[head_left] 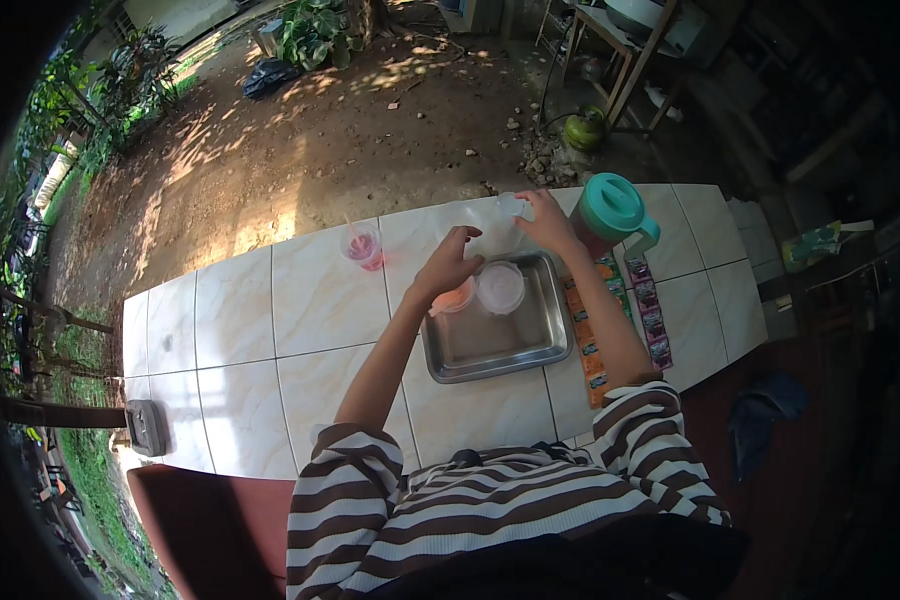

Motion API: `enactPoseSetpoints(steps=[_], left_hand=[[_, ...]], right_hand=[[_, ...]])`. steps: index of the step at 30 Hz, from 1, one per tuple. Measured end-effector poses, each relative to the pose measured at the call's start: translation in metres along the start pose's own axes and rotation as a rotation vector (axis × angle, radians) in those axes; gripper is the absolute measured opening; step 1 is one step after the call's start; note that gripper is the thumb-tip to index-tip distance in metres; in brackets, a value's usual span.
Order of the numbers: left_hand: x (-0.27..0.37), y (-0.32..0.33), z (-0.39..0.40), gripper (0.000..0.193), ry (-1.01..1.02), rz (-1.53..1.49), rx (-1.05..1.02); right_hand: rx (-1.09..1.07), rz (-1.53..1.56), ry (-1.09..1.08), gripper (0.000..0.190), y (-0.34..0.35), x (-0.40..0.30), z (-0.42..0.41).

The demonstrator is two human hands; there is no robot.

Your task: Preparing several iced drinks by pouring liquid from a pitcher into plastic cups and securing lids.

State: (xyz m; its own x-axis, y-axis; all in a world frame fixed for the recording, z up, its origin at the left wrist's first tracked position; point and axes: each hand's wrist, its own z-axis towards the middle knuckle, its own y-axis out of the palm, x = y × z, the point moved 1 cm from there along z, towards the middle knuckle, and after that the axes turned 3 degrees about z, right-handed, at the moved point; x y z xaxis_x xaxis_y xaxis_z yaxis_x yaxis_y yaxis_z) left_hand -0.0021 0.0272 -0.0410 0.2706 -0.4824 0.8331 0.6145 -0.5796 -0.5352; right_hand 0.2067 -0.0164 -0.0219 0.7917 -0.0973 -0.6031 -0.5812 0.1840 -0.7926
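My right hand (549,223) is at the table's far edge, with thumb and fingers around a clear plastic cup (508,203). More clear plastic, hard to make out, lies just left of it. My left hand (448,262) hovers above the upper left corner of a stainless steel tray (495,366), fingers apart and nothing in them. In the tray stand a lidded cup of pale pink drink (501,288) and a cup of orange drink (456,300), partly hidden by my left hand. Beside my right forearm stands a pitcher with a turquoise lid (612,204), holding dark liquid.
A clear cup of pink drink with a straw (363,249) stands left on the tiled table (330,300). Strips of orange sachets (586,345) and purple sachets (649,311) lie right of the tray. A dark grey container (145,427) sits at the left end.
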Motion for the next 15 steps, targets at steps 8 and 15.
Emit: enactPoseSetpoints(steps=[8,15], left_hand=[[-0.029,0.027,0.036,0.092,-0.313,0.618,0.227],[-0.040,0.006,0.050,0.098,-0.472,0.683,0.016]], right_hand=[[0.056,-0.098,-0.059,0.069,0.027,0.007,0.011],[-0.109,-0.326,-0.353,0.071,0.050,-0.003,0.032]])
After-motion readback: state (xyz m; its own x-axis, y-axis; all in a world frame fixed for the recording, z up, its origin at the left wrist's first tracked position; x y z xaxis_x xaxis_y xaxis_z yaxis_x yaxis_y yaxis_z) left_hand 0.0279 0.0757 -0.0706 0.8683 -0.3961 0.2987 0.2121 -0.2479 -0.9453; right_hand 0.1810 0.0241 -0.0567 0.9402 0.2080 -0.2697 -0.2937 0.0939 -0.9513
